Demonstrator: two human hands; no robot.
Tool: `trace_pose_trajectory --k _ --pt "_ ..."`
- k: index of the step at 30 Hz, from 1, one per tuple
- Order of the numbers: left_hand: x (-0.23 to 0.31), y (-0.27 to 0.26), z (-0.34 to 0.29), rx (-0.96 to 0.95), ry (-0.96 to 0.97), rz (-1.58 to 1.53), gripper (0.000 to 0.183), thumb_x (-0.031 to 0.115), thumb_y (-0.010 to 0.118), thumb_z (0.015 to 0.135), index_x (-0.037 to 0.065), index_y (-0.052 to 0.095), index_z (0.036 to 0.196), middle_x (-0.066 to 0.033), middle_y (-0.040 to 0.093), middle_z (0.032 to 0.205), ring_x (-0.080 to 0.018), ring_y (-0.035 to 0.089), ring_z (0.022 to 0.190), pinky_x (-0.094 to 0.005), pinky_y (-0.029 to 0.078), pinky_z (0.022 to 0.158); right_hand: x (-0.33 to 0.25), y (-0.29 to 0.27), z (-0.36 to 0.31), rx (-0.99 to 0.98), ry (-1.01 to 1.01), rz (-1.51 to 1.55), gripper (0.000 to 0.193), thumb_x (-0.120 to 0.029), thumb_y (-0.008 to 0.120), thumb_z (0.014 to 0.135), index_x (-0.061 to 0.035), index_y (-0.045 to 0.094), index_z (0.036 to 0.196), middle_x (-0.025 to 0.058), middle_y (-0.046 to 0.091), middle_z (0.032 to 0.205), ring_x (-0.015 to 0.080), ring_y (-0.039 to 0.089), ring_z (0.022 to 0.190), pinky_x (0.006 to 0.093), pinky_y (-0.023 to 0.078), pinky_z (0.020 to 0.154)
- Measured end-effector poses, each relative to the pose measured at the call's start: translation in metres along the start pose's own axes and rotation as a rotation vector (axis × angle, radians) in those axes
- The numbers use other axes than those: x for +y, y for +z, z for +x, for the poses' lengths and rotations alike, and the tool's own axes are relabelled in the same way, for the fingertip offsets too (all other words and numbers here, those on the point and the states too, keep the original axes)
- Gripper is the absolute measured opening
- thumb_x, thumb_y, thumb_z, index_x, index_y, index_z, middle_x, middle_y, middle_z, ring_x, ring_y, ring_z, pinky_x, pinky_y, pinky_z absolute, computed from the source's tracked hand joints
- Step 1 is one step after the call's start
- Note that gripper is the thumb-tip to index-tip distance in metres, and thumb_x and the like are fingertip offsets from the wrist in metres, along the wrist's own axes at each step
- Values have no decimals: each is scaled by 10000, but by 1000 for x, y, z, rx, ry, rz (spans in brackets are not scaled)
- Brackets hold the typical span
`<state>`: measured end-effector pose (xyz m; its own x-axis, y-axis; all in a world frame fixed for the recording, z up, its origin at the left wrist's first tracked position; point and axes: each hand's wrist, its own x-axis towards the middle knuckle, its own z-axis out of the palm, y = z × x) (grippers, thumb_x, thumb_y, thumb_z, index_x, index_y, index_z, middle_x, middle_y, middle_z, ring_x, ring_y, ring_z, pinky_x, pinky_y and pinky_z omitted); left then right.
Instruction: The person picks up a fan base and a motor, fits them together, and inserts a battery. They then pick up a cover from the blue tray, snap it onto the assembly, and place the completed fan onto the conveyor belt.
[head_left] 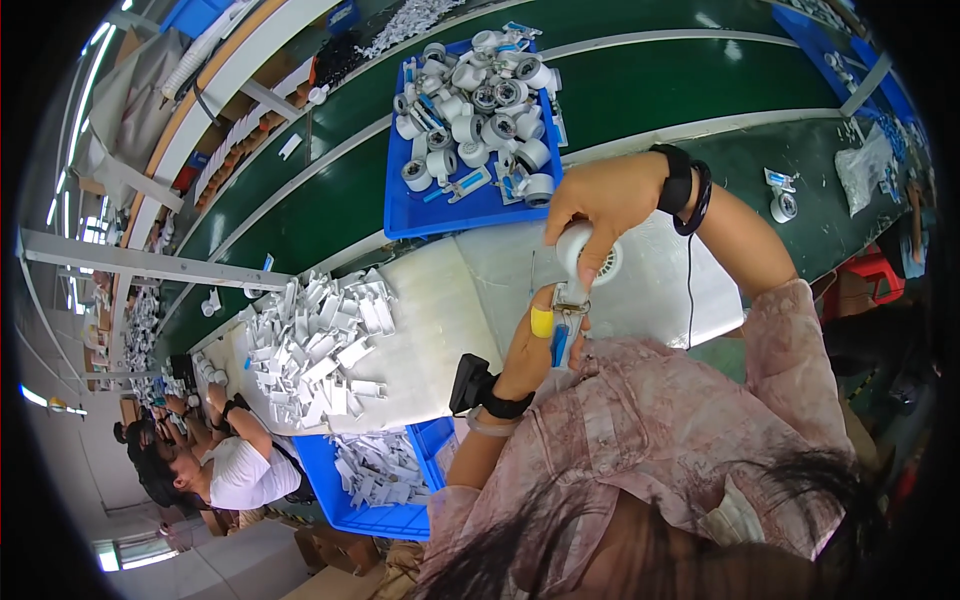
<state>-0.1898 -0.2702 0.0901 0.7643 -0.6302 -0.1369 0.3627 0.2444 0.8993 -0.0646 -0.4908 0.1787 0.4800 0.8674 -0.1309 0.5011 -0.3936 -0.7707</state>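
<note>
In front of my chest, both hands are on one piece: a white wheel-shaped part (pixel 572 246) with a spoked side, joined to a metal bracket with a blue strip (pixel 560 342). My right hand (pixel 612 205) is closed round the wheel from above. Below it, my left hand (pixel 538 338), a yellow band round one finger, is closed on the bracket end. Its fingertips are partly hidden by the piece. Left of my hands, a heap of white channel-shaped parts (pixel 318 345) lies on the pale work surface (pixel 440 300).
Beyond my hands stands a blue tray (pixel 430 218) heaped with similar wheel pieces, by the green conveyor (pixel 640 85). A blue bin (pixel 345 510) of white parts sits lower left. One loose wheel piece (pixel 783 205) and a clear bag (pixel 866 170) lie right. A co-worker (pixel 245 475) works far left.
</note>
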Motion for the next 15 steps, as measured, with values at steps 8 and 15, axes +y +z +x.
trace_pose_trajectory --k 8,15 --pt "6 1 3 6 -61 103 643 579 243 1001 28 444 1265 -98 611 943 -159 604 682 -294 508 627 -5 -1 14 -101 88 -100 581 -529 768 737 11 701 943 132 695 807 217 654 689 318 481 586" --pt "6 -5 21 61 -104 -5 557 506 373 1003 28 445 1280 -140 620 1059 -203 649 757 -351 550 698 -5 14 26 117 125 -205 554 -569 554 898 -52 665 735 115 645 677 279 620 627 374 438 543"
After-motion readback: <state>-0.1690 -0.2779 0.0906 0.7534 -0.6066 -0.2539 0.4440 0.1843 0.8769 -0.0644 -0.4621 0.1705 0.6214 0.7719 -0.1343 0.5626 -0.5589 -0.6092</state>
